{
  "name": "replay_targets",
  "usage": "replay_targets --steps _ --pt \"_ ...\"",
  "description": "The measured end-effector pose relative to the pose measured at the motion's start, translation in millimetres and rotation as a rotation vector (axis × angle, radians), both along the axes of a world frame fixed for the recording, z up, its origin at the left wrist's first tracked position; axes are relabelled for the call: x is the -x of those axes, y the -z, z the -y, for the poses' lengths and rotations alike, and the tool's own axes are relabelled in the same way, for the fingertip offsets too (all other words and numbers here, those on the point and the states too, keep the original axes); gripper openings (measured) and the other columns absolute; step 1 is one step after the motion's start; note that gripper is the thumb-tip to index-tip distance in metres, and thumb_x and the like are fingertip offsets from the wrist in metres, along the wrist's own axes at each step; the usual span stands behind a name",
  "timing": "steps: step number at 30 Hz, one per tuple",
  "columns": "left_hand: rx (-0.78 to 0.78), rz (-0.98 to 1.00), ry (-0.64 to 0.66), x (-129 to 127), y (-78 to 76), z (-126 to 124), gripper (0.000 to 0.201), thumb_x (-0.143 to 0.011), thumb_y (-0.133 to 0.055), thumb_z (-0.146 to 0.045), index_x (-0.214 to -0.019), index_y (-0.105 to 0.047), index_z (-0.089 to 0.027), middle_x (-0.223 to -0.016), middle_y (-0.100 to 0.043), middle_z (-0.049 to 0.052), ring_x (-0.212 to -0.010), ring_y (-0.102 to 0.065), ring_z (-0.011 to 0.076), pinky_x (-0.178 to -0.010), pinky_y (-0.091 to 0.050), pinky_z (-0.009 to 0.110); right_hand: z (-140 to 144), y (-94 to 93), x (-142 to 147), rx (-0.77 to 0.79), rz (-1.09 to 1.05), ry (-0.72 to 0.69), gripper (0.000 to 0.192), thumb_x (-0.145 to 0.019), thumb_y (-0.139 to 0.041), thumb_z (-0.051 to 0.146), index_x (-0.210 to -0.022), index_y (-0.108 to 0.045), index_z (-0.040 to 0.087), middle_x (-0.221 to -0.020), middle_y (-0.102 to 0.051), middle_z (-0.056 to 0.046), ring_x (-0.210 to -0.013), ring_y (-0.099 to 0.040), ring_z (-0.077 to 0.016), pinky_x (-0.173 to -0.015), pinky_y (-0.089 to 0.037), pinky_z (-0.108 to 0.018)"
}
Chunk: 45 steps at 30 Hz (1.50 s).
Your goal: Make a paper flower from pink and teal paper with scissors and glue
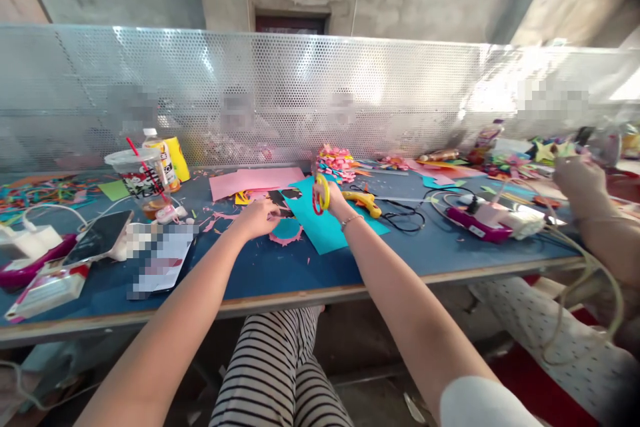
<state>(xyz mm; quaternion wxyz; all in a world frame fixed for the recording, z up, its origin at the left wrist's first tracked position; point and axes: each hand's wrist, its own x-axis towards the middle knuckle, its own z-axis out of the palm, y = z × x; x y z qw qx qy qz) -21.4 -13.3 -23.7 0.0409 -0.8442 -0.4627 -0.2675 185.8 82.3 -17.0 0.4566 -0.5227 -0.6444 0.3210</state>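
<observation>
My right hand (339,201) grips a pair of scissors (321,195) by yellow and red handles, above a sheet of turquoise paper (327,230). The blades are hard to make out. My left hand (257,219) is lowered at the left of that sheet, its fingers curled together beside a dark patterned piece (286,201). Whatever is between those fingertips is hidden. Just below them lies a round turquoise piece with a ragged pink rim (287,232). Pink sheets (250,181) lie behind my left hand, and pink scraps are scattered around it.
A yellow glue gun (367,202) with a black cord lies right of my hand. Pink curled paper strips (336,161) are heaped behind. At left are a plastic cup with straw (143,180) and phones (167,257). Another person's hand (580,180) works at right, past a power strip (477,223).
</observation>
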Motion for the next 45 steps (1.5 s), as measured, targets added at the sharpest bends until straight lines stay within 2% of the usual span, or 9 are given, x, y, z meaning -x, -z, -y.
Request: replay_targets --steps 3,5,9,13,16,24,31,38,45 --pt "0.089 0.033 -0.017 8.8 0.2 -4.8 0.013 -0.07 -0.055 -0.026 -0.071 -0.064 -0.016 -0.077 -0.063 0.005 -0.076 -0.057 0.0176 -0.069 -0.043 0.028 10.3 2.8 19.4 -0.11 -0.141 -0.029 0.018 -0.074 -0.035 0.025 -0.082 -0.049 0.017 -0.06 -0.046 0.002 -0.053 -0.048 -0.0096 -0.05 -0.04 -0.019" --pt "0.144 0.046 -0.038 10.2 0.2 -5.5 0.013 -0.068 -0.055 -0.026 -0.067 -0.063 -0.016 -0.074 -0.062 0.005 -0.072 -0.057 0.0165 -0.066 -0.042 0.026 20.3 6.7 31.6 -0.243 -0.222 -0.078 0.017 -0.071 -0.037 0.022 -0.083 -0.047 0.018 -0.063 -0.047 0.003 -0.055 -0.046 -0.0097 -0.053 -0.041 -0.02" --pt "0.205 0.028 -0.064 7.1 -0.2 -3.0 0.009 -0.064 -0.057 -0.024 -0.066 -0.063 -0.017 -0.069 -0.063 0.003 -0.068 -0.056 0.0153 -0.06 -0.041 0.024 35.1 16.8 46.4 -0.385 -0.133 -0.081 0.014 -0.07 -0.042 0.022 -0.084 -0.044 0.019 -0.066 -0.047 0.003 -0.059 -0.044 -0.0105 -0.058 -0.041 -0.022" --pt "0.24 0.009 -0.025 4.2 0.3 -1.3 0.012 -0.063 -0.054 -0.019 -0.068 -0.064 -0.017 -0.069 -0.064 0.002 -0.066 -0.056 0.0141 -0.061 -0.04 0.022 39.4 19.7 51.9 -0.355 -0.178 -0.075 0.03 -0.069 -0.037 0.018 -0.099 -0.045 0.019 -0.071 -0.049 0.002 -0.056 -0.043 -0.0099 -0.056 -0.041 -0.023" --pt "0.232 -0.019 -0.017 4.1 0.8 -1.7 0.013 -0.063 -0.053 -0.02 -0.067 -0.065 -0.018 -0.068 -0.064 0.002 -0.065 -0.056 0.0143 -0.06 -0.039 0.023 43.6 18.5 53.2 -0.344 -0.105 -0.102 0.036 -0.067 -0.038 0.018 -0.102 -0.048 0.018 -0.071 -0.051 0.002 -0.056 -0.044 -0.0109 -0.058 -0.042 -0.024" --pt "0.251 -0.087 -0.011 3.6 1.5 -1.8 0.015 -0.064 -0.053 -0.023 -0.068 -0.067 -0.017 -0.069 -0.064 0.004 -0.065 -0.054 0.0149 -0.06 -0.038 0.023 54.7 17.6 52.1 -0.446 0.176 -0.122 0.032 -0.067 -0.039 0.017 -0.095 -0.053 0.016 -0.077 -0.057 -0.003 -0.072 -0.053 -0.017 -0.073 -0.044 -0.029" --pt "0.292 -0.084 0.003 5.7 -1.2 0.5 0.016 -0.065 -0.052 -0.02 -0.067 -0.067 -0.016 -0.068 -0.065 0.003 -0.062 -0.054 0.0133 -0.059 -0.038 0.022 56.3 12.2 49.1 -0.464 0.128 -0.108 0.025 -0.07 -0.037 0.02 -0.091 -0.05 0.017 -0.074 -0.056 -0.002 -0.064 -0.051 -0.0148 -0.067 -0.043 -0.027" --pt "0.278 -0.086 0.002 5.9 -1.8 1.6 0.016 -0.062 -0.05 -0.015 -0.067 -0.066 -0.017 -0.066 -0.064 0.001 -0.063 -0.055 0.0137 -0.059 -0.038 0.022 60.4 6.2 47.7 -0.434 0.152 -0.121 0.027 -0.065 -0.037 0.017 -0.089 -0.05 0.018 -0.07 -0.054 0.0 -0.062 -0.05 -0.0147 -0.064 -0.042 -0.026" --pt "0.319 -0.084 0.026 4.4 -1.0 2.6 0.025 -0.058 -0.049 -0.008 -0.072 -0.067 -0.018 -0.076 -0.066 0.002 -0.068 -0.057 0.0142 -0.06 -0.039 0.021 61.5 5.0 46.4 -0.453 0.173 -0.139 0.026 -0.067 -0.038 0.017 -0.089 -0.051 0.016 -0.07 -0.055 -0.001 -0.062 -0.049 -0.0141 -0.063 -0.041 -0.025"
